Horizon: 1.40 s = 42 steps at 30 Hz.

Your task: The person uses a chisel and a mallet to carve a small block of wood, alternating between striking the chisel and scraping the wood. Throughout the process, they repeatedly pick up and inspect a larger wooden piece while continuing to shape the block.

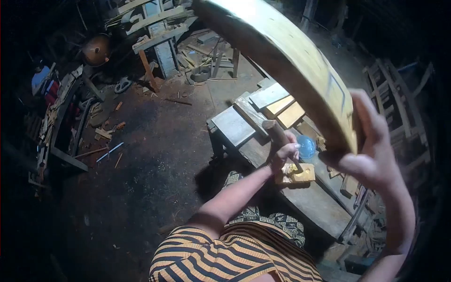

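Right hand (371,143) raised, fingers and thumb gripping one end of a thick, curved, pale yellow wooden piece (300,61). Left hand (285,152) closed round a brown, wooden-handled tool (277,131); its lower end meets a small yellow wooden block (306,175) just below those fingers. Block lies on a worn grey wooden bench (324,207). Beside the left fingers: a translucent blue round object (307,147); beyond them, flat grey boards (232,125). Room dim; dark, scrap-strewn floor (155,155) left of the left fingers.

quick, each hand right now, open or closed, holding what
Left hand: closed, holding a wooden-handled tool.
Right hand: closed, holding a thick wooden piece by one end.
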Available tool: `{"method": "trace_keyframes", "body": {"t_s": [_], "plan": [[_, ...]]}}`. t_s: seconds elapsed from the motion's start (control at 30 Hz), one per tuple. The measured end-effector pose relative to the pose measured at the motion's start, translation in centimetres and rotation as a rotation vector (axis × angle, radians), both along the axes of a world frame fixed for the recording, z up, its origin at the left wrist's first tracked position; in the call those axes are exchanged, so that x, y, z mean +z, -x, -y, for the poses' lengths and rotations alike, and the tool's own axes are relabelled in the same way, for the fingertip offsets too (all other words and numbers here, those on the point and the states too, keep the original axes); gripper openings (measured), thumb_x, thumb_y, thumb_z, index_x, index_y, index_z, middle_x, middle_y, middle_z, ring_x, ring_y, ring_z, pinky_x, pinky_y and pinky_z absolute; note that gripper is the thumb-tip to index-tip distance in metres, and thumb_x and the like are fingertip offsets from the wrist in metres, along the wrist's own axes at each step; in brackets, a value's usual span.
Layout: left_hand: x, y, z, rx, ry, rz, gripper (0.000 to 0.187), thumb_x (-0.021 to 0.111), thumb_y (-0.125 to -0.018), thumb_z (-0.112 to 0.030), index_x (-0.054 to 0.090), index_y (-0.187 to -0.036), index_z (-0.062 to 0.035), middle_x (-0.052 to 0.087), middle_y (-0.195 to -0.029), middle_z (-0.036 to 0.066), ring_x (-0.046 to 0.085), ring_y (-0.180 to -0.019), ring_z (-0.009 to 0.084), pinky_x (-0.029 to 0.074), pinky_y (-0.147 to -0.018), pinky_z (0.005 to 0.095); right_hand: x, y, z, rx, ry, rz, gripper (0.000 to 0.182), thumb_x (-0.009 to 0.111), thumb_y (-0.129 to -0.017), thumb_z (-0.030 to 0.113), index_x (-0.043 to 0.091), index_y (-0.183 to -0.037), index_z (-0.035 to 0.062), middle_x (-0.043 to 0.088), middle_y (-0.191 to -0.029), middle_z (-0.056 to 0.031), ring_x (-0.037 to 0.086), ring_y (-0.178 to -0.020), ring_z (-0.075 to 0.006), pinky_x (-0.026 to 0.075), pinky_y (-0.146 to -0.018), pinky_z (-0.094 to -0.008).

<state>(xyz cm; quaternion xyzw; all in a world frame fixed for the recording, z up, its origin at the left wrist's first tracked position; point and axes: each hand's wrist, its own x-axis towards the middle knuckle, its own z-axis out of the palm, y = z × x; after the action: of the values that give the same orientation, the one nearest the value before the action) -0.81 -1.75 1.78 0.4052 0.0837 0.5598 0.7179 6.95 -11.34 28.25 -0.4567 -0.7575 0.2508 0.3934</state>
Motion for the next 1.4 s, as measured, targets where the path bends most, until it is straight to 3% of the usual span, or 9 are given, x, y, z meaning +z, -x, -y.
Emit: {"method": "trace_keyframes", "body": {"t_s": [0.2, 0.37, 0.4, 0.47, 0.6, 0.73, 0.87, 1.13, 1.4], "plan": [[-0.4, -0.3, -0.3, -0.090, 0.060, -0.032, 0.018, 0.065, -0.078, -0.016, 0.052, -0.083, -0.0046, 0.054, -0.063, 0.004, 0.057, -0.057, 0.0145, 0.050, -0.055, 0.0302, 2.5, 1.6, -1.2, -0.245, 0.138, 1.096, 0.036, 0.075, -0.056, 0.014, 0.052, -0.082, 0.0061, 0.060, -0.072, -0.0060, 0.059, -0.059, -0.0190, 0.049, -0.059, -0.0327], [0.4, -0.6, -0.1, 0.024, 0.011, 0.046, 0.017, 0.066, -0.078, -0.018, 0.054, -0.079, -0.0060, 0.054, -0.062, 0.002, 0.056, -0.056, 0.0121, 0.049, -0.054, 0.0285, 1.8, 2.0, -1.8, 0.048, -0.112, 0.170, 0.082, 0.074, -0.063, 0.041, 0.046, -0.123, -0.0068, 0.054, -0.096, -0.0125, 0.055, -0.090, -0.0179, 0.044, -0.082, -0.0318], [0.1, -0.6, -0.2, 0.029, 0.008, 0.047, 0.017, 0.066, -0.078, -0.018, 0.054, -0.079, -0.0060, 0.054, -0.062, 0.002, 0.056, -0.056, 0.0121, 0.049, -0.054, 0.0285, 0.6, 2.8, -2.0, 0.072, -0.221, 0.106, 0.062, 0.076, -0.060, 0.030, 0.054, -0.109, -0.0018, 0.060, -0.089, -0.0106, 0.059, -0.082, -0.0194, 0.047, -0.077, -0.0318], [-0.7, -0.5, -0.2, -0.020, 0.007, -0.085, 0.016, 0.065, -0.079, -0.019, 0.059, -0.076, -0.0046, 0.055, -0.061, 0.003, 0.056, -0.056, 0.0116, 0.049, -0.053, 0.0278, 1.6, 2.6, -1.6, -0.212, 0.339, 0.942, 0.042, 0.077, -0.056, 0.017, 0.057, -0.091, 0.0047, 0.063, -0.078, -0.0078, 0.063, -0.072, -0.0206, 0.049, -0.070, -0.0317], [-1.2, -1.3, -0.8, -0.116, 0.075, -0.027, 0.016, 0.066, -0.079, -0.017, 0.054, -0.078, -0.0062, 0.053, -0.060, 0.002, 0.056, -0.055, 0.0123, 0.049, -0.052, 0.0287, 3.1, 2.2, -1.9, -0.236, 0.211, 0.986, 0.037, 0.077, -0.055, 0.014, 0.056, -0.084, 0.0055, 0.064, -0.078, -0.0064, 0.063, -0.069, -0.0172, 0.049, -0.065, -0.0293], [0.2, -0.9, -0.4, -0.077, 0.070, -0.030, 0.015, 0.063, -0.078, -0.011, 0.049, -0.079, -0.0049, 0.048, -0.059, 0.003, 0.052, -0.051, 0.0144, 0.051, -0.054, 0.0333, 0.5, 0.1, -2.3, -0.060, -0.172, -0.019, 0.063, 0.076, -0.054, 0.021, 0.050, -0.108, 0.0001, 0.057, -0.096, -0.0055, 0.057, -0.081, -0.0147, 0.047, -0.069, -0.0271], [-2.2, -1.5, -1.2, -0.061, -0.035, -0.186, 0.016, 0.058, -0.081, -0.010, 0.056, -0.068, -0.0009, 0.057, -0.065, 0.009, 0.057, -0.056, 0.0159, 0.048, -0.055, 0.0299, -0.7, -0.6, -1.2, -0.304, 0.467, 0.960, 0.042, 0.071, -0.056, 0.014, 0.048, -0.089, 0.0026, 0.056, -0.079, -0.0115, 0.057, -0.076, -0.0213, 0.047, -0.066, -0.0351], [-0.4, -1.2, -0.4, -0.081, 0.100, -0.057, 0.011, 0.058, -0.081, -0.012, 0.051, -0.085, -0.0054, 0.055, -0.065, 0.006, 0.057, -0.059, 0.0163, 0.049, -0.058, 0.0307, -6.2, -9.7, 2.9, -0.517, 0.104, 0.027, 0.057, 0.071, -0.059, 0.017, 0.056, -0.110, -0.0015, 0.059, -0.100, -0.0110, 0.057, -0.092, -0.0178, 0.046, -0.083, -0.0297], [-1.6, -1.9, -1.5, -0.084, 0.057, 0.070, 0.014, 0.056, -0.081, -0.010, 0.045, -0.090, -0.0069, 0.048, -0.070, 0.005, 0.052, -0.058, 0.0174, 0.048, -0.063, 0.0330, -22.1, -23.0, 10.7, -1.255, 0.364, 0.165, 0.054, 0.082, -0.062, 0.034, 0.060, -0.096, -0.0024, 0.064, -0.093, -0.0183, 0.064, -0.085, -0.0278, 0.049, -0.075, -0.0377]]}}
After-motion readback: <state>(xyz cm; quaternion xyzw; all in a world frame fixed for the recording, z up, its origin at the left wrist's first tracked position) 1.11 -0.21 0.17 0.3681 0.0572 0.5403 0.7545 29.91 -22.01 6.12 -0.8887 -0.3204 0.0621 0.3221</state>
